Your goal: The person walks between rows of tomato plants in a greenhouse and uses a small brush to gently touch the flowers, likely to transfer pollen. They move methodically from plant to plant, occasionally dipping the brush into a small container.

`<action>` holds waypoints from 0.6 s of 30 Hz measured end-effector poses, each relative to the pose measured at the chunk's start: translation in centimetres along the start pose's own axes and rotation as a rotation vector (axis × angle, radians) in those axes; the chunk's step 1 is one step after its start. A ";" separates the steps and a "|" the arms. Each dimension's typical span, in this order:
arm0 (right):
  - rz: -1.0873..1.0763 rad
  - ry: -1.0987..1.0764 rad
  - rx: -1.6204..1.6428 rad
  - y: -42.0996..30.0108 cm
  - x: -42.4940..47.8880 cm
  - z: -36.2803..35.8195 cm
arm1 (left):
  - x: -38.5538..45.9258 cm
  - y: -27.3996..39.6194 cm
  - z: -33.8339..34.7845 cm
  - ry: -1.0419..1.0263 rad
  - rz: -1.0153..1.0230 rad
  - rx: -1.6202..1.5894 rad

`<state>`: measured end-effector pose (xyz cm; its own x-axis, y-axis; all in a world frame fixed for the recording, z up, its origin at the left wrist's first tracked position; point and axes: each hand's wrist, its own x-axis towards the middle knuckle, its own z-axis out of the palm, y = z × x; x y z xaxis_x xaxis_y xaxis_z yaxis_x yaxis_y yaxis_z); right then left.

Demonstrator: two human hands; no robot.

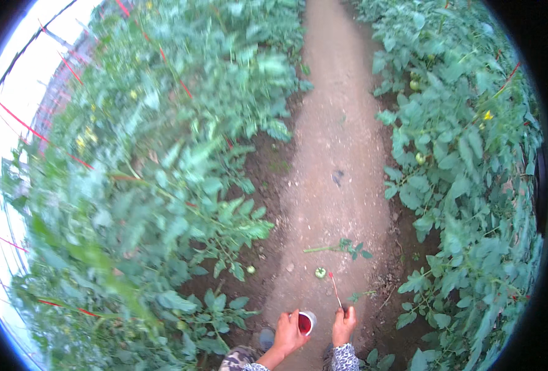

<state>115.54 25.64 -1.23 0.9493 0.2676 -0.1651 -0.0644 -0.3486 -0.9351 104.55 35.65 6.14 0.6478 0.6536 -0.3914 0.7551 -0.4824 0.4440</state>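
At the bottom of the view, my left hand (288, 333) grips a small white cup (314, 320) with red liquid (304, 323) inside. Just to its right, my right hand (344, 326) pinches a thin stick (335, 290) whose upper tip is red. The stick points up and away from me, and its tip is apart from the cup. Beyond the hands, a green tomato (320, 272) lies on the dirt path, with a cut tomato stem with leaves (336, 248) a little farther off. A smaller leafy sprig (359, 296) lies beyond my right hand.
Tomato plants (176, 199) crowd the left side, with red strings (65, 156) among them. More plants (459, 176) line the right side, bearing green tomatoes (420, 158). Between them runs a narrow dirt path (338, 139). A small green fruit (250, 269) lies at its left edge.
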 end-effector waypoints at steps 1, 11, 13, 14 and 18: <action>0.059 -0.003 -0.008 0.1 -1.2 -0.2 | -0.8 0.6 -2.0 0.001 0.022 0.029; 0.058 -0.047 0.009 -15.2 -0.7 -9.9 | -3.3 15.2 -19.4 0.068 0.185 0.105; 0.003 0.002 0.068 -18.2 1.6 -11.7 | -1.7 17.1 -21.2 0.049 0.137 0.093; -0.060 0.015 0.001 -20.1 3.1 -12.3 | -0.6 17.1 -21.4 0.077 0.120 0.045; -0.030 0.069 0.013 -22.6 9.3 -11.6 | 4.5 20.0 -24.1 0.204 0.137 -0.007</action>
<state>129.40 25.61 22.02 0.9699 0.2147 -0.1151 -0.0390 -0.3294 -0.9434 120.08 42.98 32.69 0.7098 0.6868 -0.1563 0.6601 -0.5712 0.4879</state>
